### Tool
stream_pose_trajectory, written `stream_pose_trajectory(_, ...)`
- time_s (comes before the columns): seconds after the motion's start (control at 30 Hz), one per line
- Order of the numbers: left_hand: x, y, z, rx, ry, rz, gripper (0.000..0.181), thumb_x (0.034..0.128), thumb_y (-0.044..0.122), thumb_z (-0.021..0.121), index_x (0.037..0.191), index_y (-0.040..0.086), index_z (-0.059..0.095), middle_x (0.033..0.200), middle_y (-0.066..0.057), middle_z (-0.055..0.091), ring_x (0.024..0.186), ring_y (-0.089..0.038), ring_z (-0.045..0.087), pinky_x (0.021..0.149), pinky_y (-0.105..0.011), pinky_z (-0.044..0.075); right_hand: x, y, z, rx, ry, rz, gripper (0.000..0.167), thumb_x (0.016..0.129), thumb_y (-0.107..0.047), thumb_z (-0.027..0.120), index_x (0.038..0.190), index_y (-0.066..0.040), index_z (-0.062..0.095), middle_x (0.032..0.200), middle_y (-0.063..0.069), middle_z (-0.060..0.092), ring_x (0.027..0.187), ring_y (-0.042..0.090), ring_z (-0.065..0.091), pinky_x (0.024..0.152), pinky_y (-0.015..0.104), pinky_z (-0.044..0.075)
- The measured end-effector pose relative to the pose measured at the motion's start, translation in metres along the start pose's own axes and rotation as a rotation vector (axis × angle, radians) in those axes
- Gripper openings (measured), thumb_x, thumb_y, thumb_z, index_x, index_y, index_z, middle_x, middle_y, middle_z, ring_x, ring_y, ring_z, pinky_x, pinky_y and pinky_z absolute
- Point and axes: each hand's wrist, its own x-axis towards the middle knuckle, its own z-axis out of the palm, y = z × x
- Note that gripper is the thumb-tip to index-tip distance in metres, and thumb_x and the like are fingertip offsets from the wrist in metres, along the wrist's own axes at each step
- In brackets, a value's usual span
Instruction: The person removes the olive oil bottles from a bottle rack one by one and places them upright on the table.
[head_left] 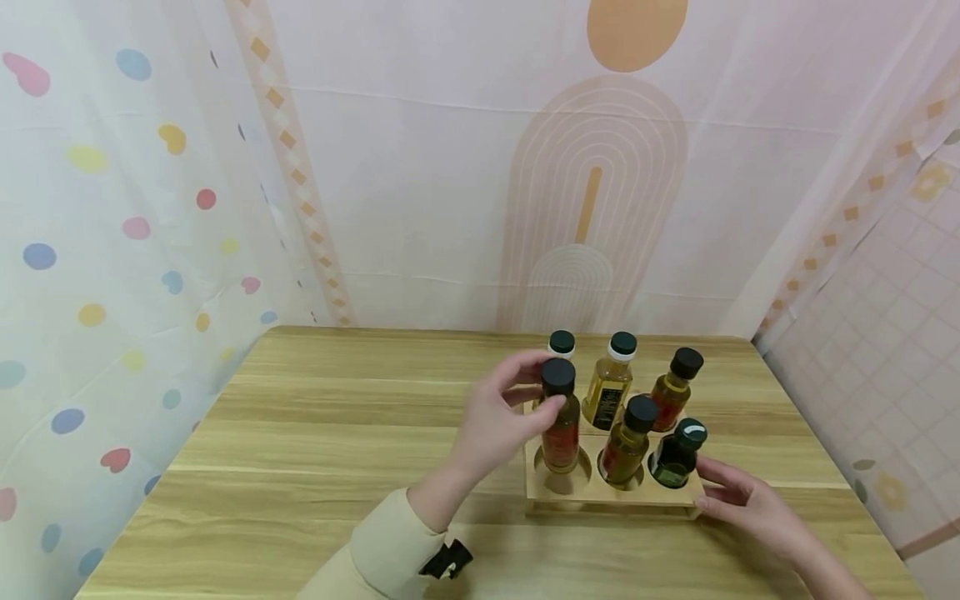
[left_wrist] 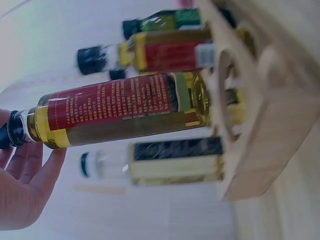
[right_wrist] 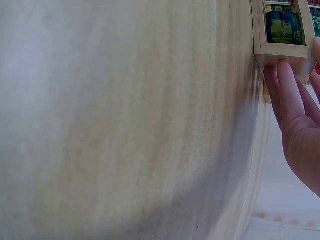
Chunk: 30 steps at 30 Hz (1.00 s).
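My left hand (head_left: 495,421) pinches a dark-capped bottle of golden oil (left_wrist: 120,112) with a red label by its cap and neck. In the left wrist view, the bottle's base hangs just above a round hole of the wooden rack (left_wrist: 285,125). My right hand (head_left: 753,508) holds the rack's right end, fingers on its side panel and thumb towards the front. Several other bottles stand in the rack, among them a red-labelled bottle (head_left: 624,450), a small green bottle (head_left: 675,458) and a black-labelled bottle (head_left: 609,392).
The rack stands on the right part of a wood-grain table (head_left: 322,450). Patterned curtains (head_left: 420,167) hang behind the table and along both sides. At the back right of the rack is another black-capped bottle (head_left: 675,387).
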Motion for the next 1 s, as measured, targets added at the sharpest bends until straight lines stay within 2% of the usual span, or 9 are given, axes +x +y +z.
stream_pose_trajectory(0.1, 0.005, 0.005, -0.013, 0.012, 0.039, 0.01, 0.043, 0.0788, -0.009, 0.076, 0.119, 0.001, 0.065, 0.11, -0.014, 0.069, 0.096, -0.026, 0.067, 0.083, -0.036, 0.058, 0.001, 0.001, 0.0, 0.001, -0.009, 0.002, 0.059, 0.096, -0.007, 0.065, 0.142, 0.018, 0.037, 0.141, 0.045, 0.034, 0.103, -0.008, 0.056, 0.085, 0.019, 0.051)
stream_pose_trajectory(0.23, 0.01, 0.001, -0.033, 0.076, 0.087, -0.005, 0.042, 0.0792, -0.008, 0.076, 0.119, 0.001, 0.065, 0.11, -0.014, 0.068, 0.097, -0.027, 0.067, 0.083, -0.036, 0.058, 0.001, 0.001, 0.001, -0.003, -0.005, 0.008, 0.06, 0.095, -0.006, 0.065, 0.141, 0.019, 0.036, 0.141, 0.044, 0.034, 0.102, -0.008, 0.056, 0.084, 0.019, 0.051)
stream_pose_trajectory(0.4, 0.011, -0.01, -0.058, 0.187, 0.157, -0.042, 0.04, 0.0801, -0.007, 0.076, 0.118, 0.001, 0.066, 0.109, -0.013, 0.069, 0.096, -0.027, 0.067, 0.083, -0.037, 0.058, 0.001, 0.0, 0.001, -0.01, -0.002, 0.003, 0.059, 0.095, -0.007, 0.065, 0.141, 0.019, 0.037, 0.141, 0.044, 0.034, 0.103, -0.008, 0.056, 0.085, 0.019, 0.051)
stream_pose_trajectory(0.57, 0.011, -0.025, -0.085, 0.248, 0.217, -0.095, 0.04, 0.0818, -0.004, 0.075, 0.121, 0.002, 0.066, 0.108, -0.013, 0.069, 0.096, -0.024, 0.066, 0.083, -0.037, 0.057, 0.0, 0.0, 0.0, -0.023, 0.008, -0.001, 0.059, 0.095, -0.008, 0.066, 0.141, 0.017, 0.038, 0.14, 0.044, 0.035, 0.102, -0.008, 0.056, 0.085, 0.018, 0.051)
stream_pose_trajectory(0.77, 0.009, -0.044, -0.116, 0.308, 0.267, -0.138, 0.04, 0.083, -0.004, 0.075, 0.121, 0.003, 0.066, 0.108, -0.013, 0.068, 0.096, -0.022, 0.065, 0.081, -0.03, 0.057, 0.0, 0.003, 0.001, -0.048, 0.019, -0.034, 0.059, 0.094, -0.004, 0.066, 0.139, 0.021, 0.037, 0.138, 0.045, 0.037, 0.102, -0.007, 0.057, 0.084, 0.018, 0.051)
stream_pose_trajectory(1.0, 0.006, -0.063, -0.144, 0.355, 0.309, -0.187, 0.039, 0.0858, -0.001, 0.074, 0.123, 0.003, 0.064, 0.111, -0.014, 0.066, 0.097, -0.018, 0.063, 0.08, -0.021, 0.055, 0.001, 0.004, 0.0, -0.028, 0.001, -0.036, 0.057, 0.095, -0.004, 0.064, 0.14, 0.019, 0.037, 0.139, 0.045, 0.035, 0.102, -0.007, 0.056, 0.084, 0.018, 0.051)
